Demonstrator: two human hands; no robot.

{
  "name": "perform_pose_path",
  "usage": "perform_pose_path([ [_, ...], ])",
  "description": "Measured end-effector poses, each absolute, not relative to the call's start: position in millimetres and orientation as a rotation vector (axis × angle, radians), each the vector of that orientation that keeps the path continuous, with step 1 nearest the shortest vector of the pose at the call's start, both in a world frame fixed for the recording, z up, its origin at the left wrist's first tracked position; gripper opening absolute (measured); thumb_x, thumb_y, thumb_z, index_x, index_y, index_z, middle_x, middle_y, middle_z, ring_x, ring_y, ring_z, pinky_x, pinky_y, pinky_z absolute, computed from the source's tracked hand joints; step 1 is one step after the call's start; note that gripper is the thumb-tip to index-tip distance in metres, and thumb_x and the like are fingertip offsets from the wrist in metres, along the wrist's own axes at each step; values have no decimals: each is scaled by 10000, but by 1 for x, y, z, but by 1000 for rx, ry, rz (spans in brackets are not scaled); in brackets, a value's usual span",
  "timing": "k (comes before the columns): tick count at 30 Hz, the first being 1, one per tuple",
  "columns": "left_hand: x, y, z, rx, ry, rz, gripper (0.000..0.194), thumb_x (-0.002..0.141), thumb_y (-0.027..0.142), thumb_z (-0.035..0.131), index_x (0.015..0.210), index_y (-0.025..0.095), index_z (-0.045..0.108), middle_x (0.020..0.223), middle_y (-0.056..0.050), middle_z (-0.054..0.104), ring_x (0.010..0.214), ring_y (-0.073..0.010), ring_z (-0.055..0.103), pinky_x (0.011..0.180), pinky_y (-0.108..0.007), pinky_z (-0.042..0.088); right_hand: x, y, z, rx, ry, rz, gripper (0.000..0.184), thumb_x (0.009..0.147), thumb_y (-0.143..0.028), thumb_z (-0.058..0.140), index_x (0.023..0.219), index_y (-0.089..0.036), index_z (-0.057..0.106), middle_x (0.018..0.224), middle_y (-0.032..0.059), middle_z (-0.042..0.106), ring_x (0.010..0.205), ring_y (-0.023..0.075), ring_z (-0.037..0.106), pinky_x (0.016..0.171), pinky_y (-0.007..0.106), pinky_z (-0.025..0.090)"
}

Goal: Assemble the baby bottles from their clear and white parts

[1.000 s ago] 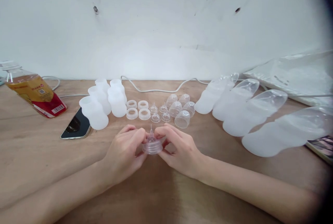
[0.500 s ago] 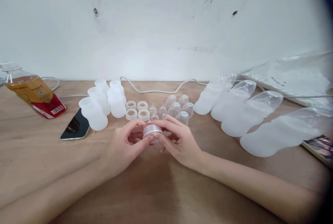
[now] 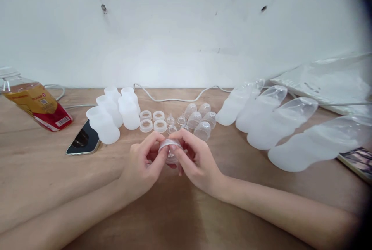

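Observation:
Between my hands is a clear baby bottle nipple fitted in a screw ring, held up above the table. My left hand grips its left side, thumb pressed on the near face. From the right, my right hand pinches the same piece, its thumb beside the left one. Fingers hide much of it. Just beyond lie several translucent screw rings, several clear nipples partly behind my fingers, and several clear domed caps.
White bottle bodies stand at left, near a phone and a drink bottle. Capped baby bottles line the right side. A cable runs along the wall; a plastic bag lies at the back right.
The nipple and ring have been tipped from nipple-up to showing their underside toward me. Both hands have shifted slightly away from me, and my thumbs have come up onto the near face.

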State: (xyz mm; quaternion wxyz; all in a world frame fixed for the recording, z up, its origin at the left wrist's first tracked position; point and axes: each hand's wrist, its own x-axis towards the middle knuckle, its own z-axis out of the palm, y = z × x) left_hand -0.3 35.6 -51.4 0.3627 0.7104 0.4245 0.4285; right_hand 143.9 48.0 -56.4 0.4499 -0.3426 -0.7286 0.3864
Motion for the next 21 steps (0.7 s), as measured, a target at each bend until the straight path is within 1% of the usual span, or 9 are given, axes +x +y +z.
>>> perform_pose_path([
  [3, 3, 34, -54, 1732, 1040, 1079, 115, 871, 261, 409, 790, 188, 445, 580, 44, 607, 472, -61, 540, 423, -122, 415, 141, 49, -53, -901, -1731, 1043, 90, 830, -196, 427, 777, -159, 489, 630, -20, 467, 472, 53, 454, 360, 142, 390],
  [5, 3, 35, -58, 1713, 1063, 1055, 125, 880, 275, 392, 808, 185, 440, 585, 39, 621, 458, -64, 555, 413, -123, 415, 142, 50, -52, -935, -1725, 1093, 96, 826, -217, 446, 777, -156, 501, 636, -21, 464, 460, 50, 446, 349, 144, 404],
  [9, 1, 38, -64, 1748, 1120, 1112, 126, 884, 275, 383, 801, 192, 430, 556, 57, 604, 446, -62, 555, 392, -117, 380, 142, 52, -57, -926, -1706, 1199, 153, 833, -294, 454, 855, -159, 524, 746, 7, 471, 534, 72, 499, 350, 164, 465],
  [12, 0, 39, -64, 1789, 1159, 1134, 124, 871, 247, 404, 761, 193, 424, 533, 76, 547, 451, -53, 525, 391, -113, 347, 142, 51, -60, -895, -1699, 1230, 177, 844, -315, 436, 898, -168, 517, 814, 22, 476, 569, 76, 521, 351, 162, 475],
  [16, 0, 35, -59, 1769, 1169, 1098, 134, 868, 261, 399, 753, 193, 410, 553, 71, 492, 439, -54, 465, 387, -134, 336, 144, 49, -56, -908, -1792, 1109, 127, 838, -252, 438, 861, -159, 521, 793, 22, 484, 550, 60, 484, 369, 140, 448],
  [19, 1, 29, -55, 1714, 1114, 1067, 144, 886, 287, 358, 778, 198, 394, 599, 50, 537, 483, -74, 508, 418, -159, 387, 145, 46, -50, -915, -1867, 1004, 91, 814, -190, 443, 837, -157, 525, 774, 20, 492, 567, 65, 474, 389, 137, 426],
  [21, 1, 27, -54, 1701, 1081, 1060, 141, 898, 273, 327, 789, 200, 380, 617, 39, 575, 524, -84, 548, 455, -168, 417, 145, 44, -46, -912, -1866, 1014, 81, 800, -169, 437, 815, -157, 516, 756, 15, 486, 571, 68, 477, 387, 137, 414],
])
